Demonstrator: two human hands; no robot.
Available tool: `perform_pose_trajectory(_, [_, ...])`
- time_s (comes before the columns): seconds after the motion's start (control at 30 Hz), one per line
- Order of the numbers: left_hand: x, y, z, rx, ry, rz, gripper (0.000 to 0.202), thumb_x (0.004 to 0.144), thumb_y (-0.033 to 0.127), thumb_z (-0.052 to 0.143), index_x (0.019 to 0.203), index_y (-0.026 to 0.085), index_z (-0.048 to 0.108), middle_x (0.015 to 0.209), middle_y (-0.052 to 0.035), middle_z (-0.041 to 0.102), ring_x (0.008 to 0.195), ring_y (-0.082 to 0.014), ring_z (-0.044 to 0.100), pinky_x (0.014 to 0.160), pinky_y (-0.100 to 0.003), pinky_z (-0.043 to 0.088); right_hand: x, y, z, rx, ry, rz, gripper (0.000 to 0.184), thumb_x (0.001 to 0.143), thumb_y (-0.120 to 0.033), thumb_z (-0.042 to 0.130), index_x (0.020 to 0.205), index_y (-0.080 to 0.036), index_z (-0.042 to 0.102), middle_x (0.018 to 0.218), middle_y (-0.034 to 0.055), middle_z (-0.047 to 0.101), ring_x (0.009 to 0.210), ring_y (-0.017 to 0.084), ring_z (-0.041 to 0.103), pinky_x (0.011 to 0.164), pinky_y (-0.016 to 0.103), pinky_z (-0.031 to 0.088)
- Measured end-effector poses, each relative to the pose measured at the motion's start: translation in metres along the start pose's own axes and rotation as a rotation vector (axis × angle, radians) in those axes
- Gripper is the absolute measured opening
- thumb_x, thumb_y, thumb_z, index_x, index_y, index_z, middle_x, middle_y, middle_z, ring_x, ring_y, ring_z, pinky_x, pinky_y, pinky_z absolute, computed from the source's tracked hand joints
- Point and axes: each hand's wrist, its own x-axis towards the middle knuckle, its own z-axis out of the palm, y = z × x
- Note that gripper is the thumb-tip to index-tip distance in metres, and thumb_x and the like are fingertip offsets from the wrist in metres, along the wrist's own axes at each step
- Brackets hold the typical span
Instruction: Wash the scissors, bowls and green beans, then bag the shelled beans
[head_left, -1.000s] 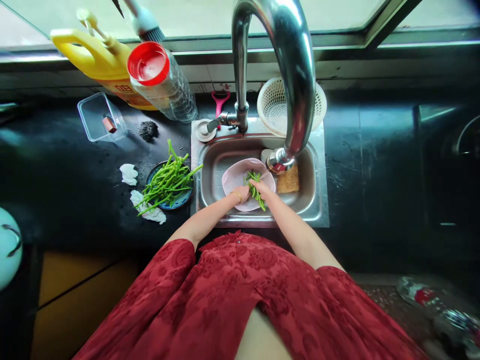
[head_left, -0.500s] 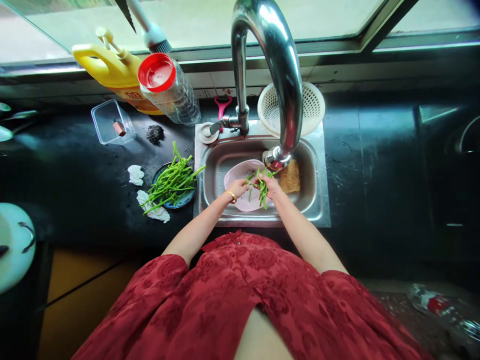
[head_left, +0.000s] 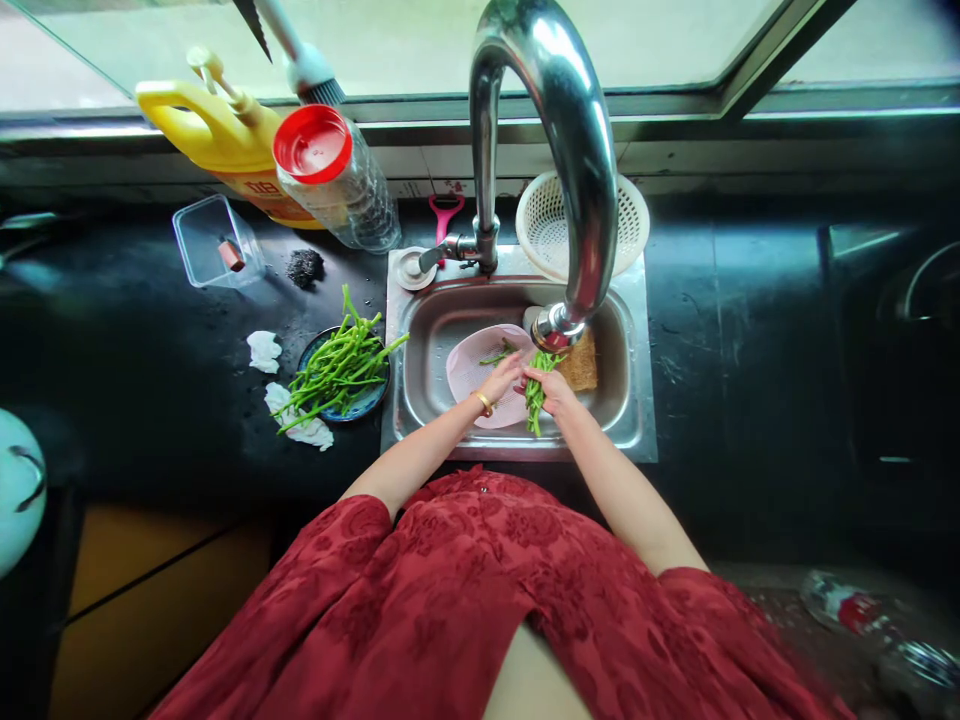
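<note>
My right hand [head_left: 553,391] is closed around a bunch of green vegetable stalks [head_left: 535,405], over the sink under the tap spout. My left hand [head_left: 501,381] reaches toward it with fingers stretched out, close to the bunch; whether they touch it I cannot tell. Below both hands, a pale pink basket [head_left: 463,368] sits in the metal sink [head_left: 427,330], with a few loose stalks [head_left: 500,354] inside. Left of the sink, more green stalks [head_left: 345,365] are heaped on a blue plate [head_left: 366,405].
The curved tap [head_left: 592,190] arches over the sink. A brown scrubbing pad [head_left: 579,364] lies in the sink's right side, and a white colander [head_left: 541,222] stands behind. On the left are a red-lidded jar [head_left: 360,200], yellow jug [head_left: 225,150], clear box [head_left: 202,245] and crumpled tissues [head_left: 264,351].
My left hand has moved right, toward my right hand, and its fingers have straightened. The bunch in my right hand now hangs more neatly together. Some stalks show in the basket.
</note>
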Motion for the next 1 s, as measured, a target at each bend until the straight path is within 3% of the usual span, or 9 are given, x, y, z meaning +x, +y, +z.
perform_pose_trajectory(0.1, [-0.001,-0.013,-0.006,0.581,0.022,-0.125,0.045,0.089,0.044,0.054,0.116,0.009,0.058,0.103,-0.0156,0.066,0.099,-0.0259,0.062,0.089,-0.037,0.046,-0.004,-0.001,0.001,-0.017,0.054,-0.028,0.016,0.069,-0.006,0.069,0.077,-0.014,0.058,0.046,-0.005,0.054,0.04,0.009,0.052,0.042,0.02,0.051])
perform_pose_trajectory(0.2, [0.001,-0.021,-0.001,0.799,-0.069,-0.149,0.034,0.082,0.036,0.066,0.101,0.007,0.063,0.094,-0.0169,0.066,0.097,-0.0302,0.062,0.088,-0.04,0.045,-0.002,0.002,0.005,-0.021,0.11,-0.095,0.019,0.066,-0.007,0.07,0.076,-0.016,0.056,0.045,-0.006,0.053,0.039,0.008,0.05,0.037,0.017,0.045])
perform_pose_trajectory(0.3, [0.008,-0.017,0.003,0.828,-0.103,-0.076,0.019,0.088,0.022,0.055,0.099,0.009,0.065,0.095,-0.0152,0.067,0.095,-0.0261,0.062,0.086,-0.037,0.046,0.0,0.006,0.003,-0.02,0.147,-0.124,0.021,0.062,-0.009,0.071,0.071,-0.017,0.053,0.044,-0.0068,0.052,0.037,0.007,0.048,0.036,0.016,0.043])
perform_pose_trajectory(0.5, [0.044,0.011,-0.019,0.872,-0.024,0.117,0.033,0.095,0.018,0.039,0.122,0.013,0.058,0.128,-0.0166,0.055,0.123,-0.026,0.048,0.102,-0.038,0.038,-0.002,0.011,-0.005,-0.024,0.186,-0.15,0.018,0.06,-0.01,0.065,0.072,-0.017,0.053,0.045,-0.0072,0.053,0.037,0.007,0.048,0.035,0.017,0.042])
perform_pose_trajectory(0.63, [0.059,0.014,-0.031,0.877,0.062,-0.026,0.034,0.095,0.019,0.04,0.122,0.007,0.057,0.125,-0.0208,0.057,0.119,-0.0287,0.054,0.101,-0.041,0.042,-0.003,0.012,0.0,-0.032,0.165,-0.131,0.019,0.06,-0.012,0.065,0.07,-0.018,0.051,0.044,-0.0076,0.052,0.035,0.007,0.047,0.035,0.017,0.04])
perform_pose_trajectory(0.77, [0.053,0.002,-0.033,0.843,0.089,-0.184,0.032,0.088,0.021,0.054,0.115,0.003,0.061,0.117,-0.0242,0.062,0.11,-0.0313,0.061,0.094,-0.039,0.048,0.004,0.017,0.007,-0.058,0.166,-0.126,0.018,0.059,-0.012,0.066,0.066,-0.018,0.051,0.043,-0.0063,0.053,0.036,0.008,0.048,0.035,0.018,0.041])
perform_pose_trajectory(0.9, [0.043,-0.004,-0.033,0.755,0.059,-0.226,0.022,0.085,0.011,0.054,0.103,0.005,0.066,0.105,-0.0196,0.068,0.105,-0.0266,0.064,0.092,-0.033,0.049,0.017,0.028,0.017,-0.068,0.159,-0.138,0.017,0.059,-0.012,0.066,0.065,-0.018,0.051,0.044,-0.0057,0.053,0.037,0.008,0.048,0.035,0.018,0.039])
perform_pose_trajectory(1.0, [0.035,0.001,-0.038,0.633,0.005,-0.228,0.02,0.089,0.018,0.053,0.096,0.006,0.067,0.086,-0.0123,0.071,0.085,-0.0192,0.069,0.079,-0.025,0.052,0.027,0.034,0.023,-0.058,0.15,-0.215,0.022,0.058,-0.011,0.068,0.072,-0.02,0.054,0.048,-0.0083,0.056,0.041,0.009,0.051,0.04,0.018,0.044])
